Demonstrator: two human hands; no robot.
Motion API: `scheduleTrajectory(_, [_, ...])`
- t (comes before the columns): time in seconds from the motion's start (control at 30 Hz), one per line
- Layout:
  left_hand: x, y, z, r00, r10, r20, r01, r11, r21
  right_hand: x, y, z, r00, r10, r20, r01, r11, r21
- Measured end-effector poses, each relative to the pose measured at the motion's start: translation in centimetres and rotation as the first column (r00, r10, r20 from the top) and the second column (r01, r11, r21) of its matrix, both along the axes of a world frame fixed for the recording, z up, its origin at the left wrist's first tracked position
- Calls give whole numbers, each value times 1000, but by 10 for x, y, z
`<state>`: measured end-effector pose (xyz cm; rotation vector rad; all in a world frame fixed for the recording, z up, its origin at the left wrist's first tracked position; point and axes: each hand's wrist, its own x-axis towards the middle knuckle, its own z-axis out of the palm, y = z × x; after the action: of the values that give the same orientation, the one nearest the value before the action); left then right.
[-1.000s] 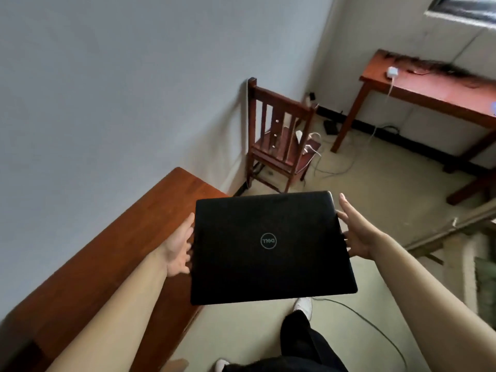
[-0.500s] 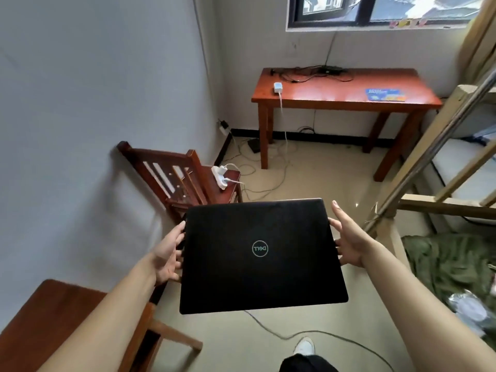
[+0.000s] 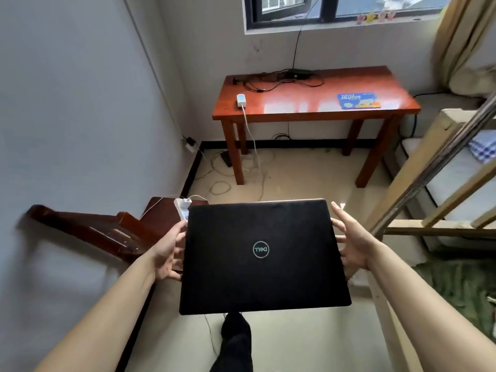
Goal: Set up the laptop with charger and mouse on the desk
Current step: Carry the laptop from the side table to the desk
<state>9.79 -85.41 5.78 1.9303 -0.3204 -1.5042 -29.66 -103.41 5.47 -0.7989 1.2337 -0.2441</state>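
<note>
While crossing the room, both hands are carrying the closed laptop [image 3: 264, 255], lower center of frame.
Left hand [image 3: 167, 252] and right hand [image 3: 354, 244] are pinching its side edges; I'd be keeping it level, aiming for the desk [image 3: 308, 114] at upper center.

**A small dormitory-style bedroom**

Plain grey walls close in a narrow room with a bare beige floor [image 3: 295, 178]. At twelve o'clock a red wooden desk [image 3: 308, 114] stands under a dark-framed window [image 3: 322, 9], cables trailing off its tabletop. At three o'clock a bunk bed [image 3: 429, 167] with wooden rails holds a thin mattress [image 3: 456, 167]. A wooden chair [image 3: 112, 234] sits at nine o'clock.
</note>
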Motion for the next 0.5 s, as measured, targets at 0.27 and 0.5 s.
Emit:
scheduleTrajectory(0.27, [70, -218, -32, 999, -49, -12, 49, 999, -21, 60, -167, 1, 990, -129, -61, 126, 991, -49])
scheduleTrajectory(0.5, [104, -403, 4, 979, -203, 21, 204, 978, -52, 90, -313, 26, 962, -266, -63, 264, 964, -39])
